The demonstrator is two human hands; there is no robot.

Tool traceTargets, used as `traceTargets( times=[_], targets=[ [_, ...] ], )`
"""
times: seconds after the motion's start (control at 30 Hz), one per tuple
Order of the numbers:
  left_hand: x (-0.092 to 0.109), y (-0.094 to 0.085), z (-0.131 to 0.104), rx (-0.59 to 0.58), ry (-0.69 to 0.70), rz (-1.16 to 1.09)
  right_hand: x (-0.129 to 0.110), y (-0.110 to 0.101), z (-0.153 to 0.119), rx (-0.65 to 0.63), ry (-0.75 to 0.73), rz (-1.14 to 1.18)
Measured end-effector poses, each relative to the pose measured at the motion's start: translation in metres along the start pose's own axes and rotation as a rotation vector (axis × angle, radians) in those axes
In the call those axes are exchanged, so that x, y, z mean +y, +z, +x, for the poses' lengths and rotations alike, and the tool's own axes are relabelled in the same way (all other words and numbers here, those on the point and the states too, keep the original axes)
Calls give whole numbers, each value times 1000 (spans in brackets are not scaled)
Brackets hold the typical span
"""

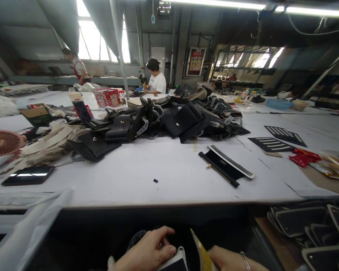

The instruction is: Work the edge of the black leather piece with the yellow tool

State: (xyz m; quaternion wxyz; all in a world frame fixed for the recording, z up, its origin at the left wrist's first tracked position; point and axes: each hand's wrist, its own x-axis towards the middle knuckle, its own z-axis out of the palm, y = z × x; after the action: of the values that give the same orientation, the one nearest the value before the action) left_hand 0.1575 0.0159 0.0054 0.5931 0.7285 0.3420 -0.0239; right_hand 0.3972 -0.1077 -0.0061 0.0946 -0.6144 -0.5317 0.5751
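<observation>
Nearest the camera, below the table edge, the left hand [147, 251] is curling its fingers [164, 235] loosely over a dark piece with a pale edge [175, 262], thumb pressing along its top; the hand is half closed and gripping it. Beside it the right hand [228, 260], a bangle at the wrist, is lying mostly out of the frame, and a yellow strip [200, 252] is rising between the two hands. I cannot tell whether the right hand is pinching that strip or only touching it, nor how far it is opened.

What could go wrong: both hands are working low in the lap, out of good view and in shadow, so the dark piece could be slipping or the yellow strip going on crooked, judging from the loose grip.

Moving outward, stacked dark panels with pale rims [299, 224] are sitting to the right below the table. On the white table [158, 177] a flat black flap with a long light strip [228, 165] is lying just ahead, a phone [28, 175] to the left, and a heap of black bags [169, 120] is spreading across the middle. Farther back, a person in a white shirt [156, 81] is sitting at another bench.
</observation>
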Motion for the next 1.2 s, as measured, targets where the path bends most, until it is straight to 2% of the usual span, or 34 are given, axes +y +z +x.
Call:
traceTargets(
  times=[0.13,0.23,0.43,0.57,0.67,0.9,1.2],
  targets=[
    [-6,2,3,12,-57,-22,-14,-12,23,301,-33,-406],
    [-7,2,4,12,-30,-15,-23,-18,39,410,-127,-677],
    [3,-3,0,11,-1,72,-49,-25,55,356,-360,-986],
    [14,-6,-2,-71,159,-24,-56,-28,59,339,-432,-1078],
    [19,-7,-2,-74,161,-56,-59,-29,60,322,-462,-1121],
    [12,-4,-2,-50,155,28,-64,-25,58,291,-473,-1160],
    [7,1,-4,4,195,154,-68,-19,52,292,-377,-1170]
  ],
)
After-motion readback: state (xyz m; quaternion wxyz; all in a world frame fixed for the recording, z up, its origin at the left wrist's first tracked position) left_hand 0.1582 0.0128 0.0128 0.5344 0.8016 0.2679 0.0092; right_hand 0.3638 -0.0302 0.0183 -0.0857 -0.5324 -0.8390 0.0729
